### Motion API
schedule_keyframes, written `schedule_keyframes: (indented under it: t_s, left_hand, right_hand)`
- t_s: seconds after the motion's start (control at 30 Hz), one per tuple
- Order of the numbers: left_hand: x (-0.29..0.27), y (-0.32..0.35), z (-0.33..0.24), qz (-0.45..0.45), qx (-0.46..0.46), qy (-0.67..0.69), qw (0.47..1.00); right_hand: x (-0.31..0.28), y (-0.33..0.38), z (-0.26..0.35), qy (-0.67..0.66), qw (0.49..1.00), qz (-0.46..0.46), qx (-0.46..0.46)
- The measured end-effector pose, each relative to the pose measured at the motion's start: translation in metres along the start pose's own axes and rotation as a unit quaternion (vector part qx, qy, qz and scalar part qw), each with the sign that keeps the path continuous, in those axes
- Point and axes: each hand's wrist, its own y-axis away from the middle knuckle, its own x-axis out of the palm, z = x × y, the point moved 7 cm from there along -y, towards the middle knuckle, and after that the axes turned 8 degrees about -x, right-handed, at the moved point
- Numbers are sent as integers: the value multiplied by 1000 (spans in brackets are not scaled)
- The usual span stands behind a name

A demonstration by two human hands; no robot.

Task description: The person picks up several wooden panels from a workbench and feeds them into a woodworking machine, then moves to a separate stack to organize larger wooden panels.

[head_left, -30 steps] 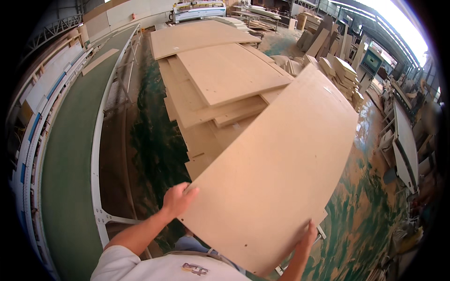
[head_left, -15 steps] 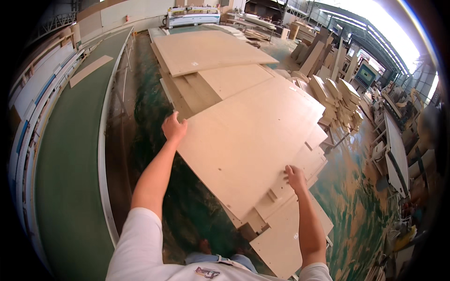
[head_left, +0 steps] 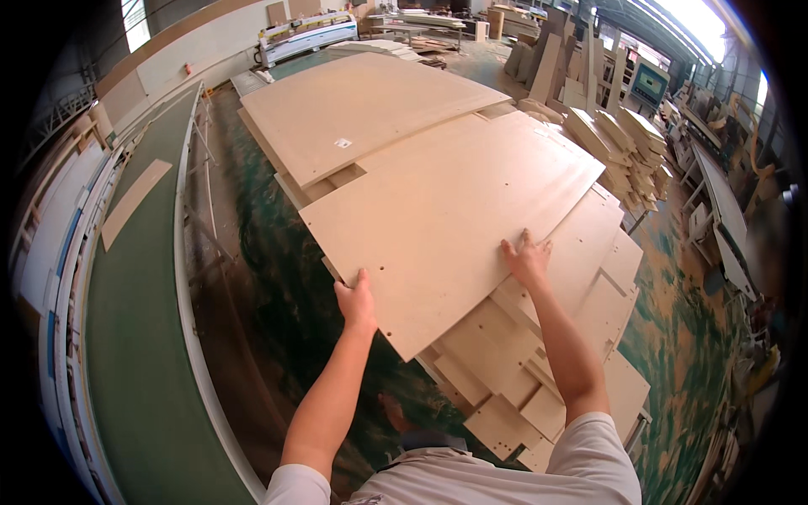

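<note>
A large pale wooden board with small drilled holes lies on a stack of other panels. My left hand grips the board's near-left edge, thumb on top and the other fingers hidden below. On the board's right edge rests my right hand, its fingers spread over the surface. Smaller panels of the stack stick out under the board on the near right. Another broad board, with a white label, lies just beyond, at the far end of the stack.
A long green conveyor belt runs along the left, carrying a narrow wooden strip. Piled planks stand at the far right. A white machine stands at the back. The green floor is dusted with sawdust.
The board has slid away from me, uncovering more of the panels underneath. My left hand has shifted nearer along its left edge. My right hand now lies with fingers spread. The view has shifted too.
</note>
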Motion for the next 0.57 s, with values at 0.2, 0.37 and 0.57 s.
schedule_keyframes:
  t_s: [0.2,0.37,0.57]
  left_hand:
    - [49,-69,-15,56,-40,-47,997]
    - [54,-96,-24,73,-25,-44,996]
    - [16,-112,-32,90,-37,-36,995]
  right_hand:
    - [29,-82,15,3,998,-55,2]
    - [34,-99,33,11,997,-75,28]
    - [66,-119,73,2,999,-48,4]
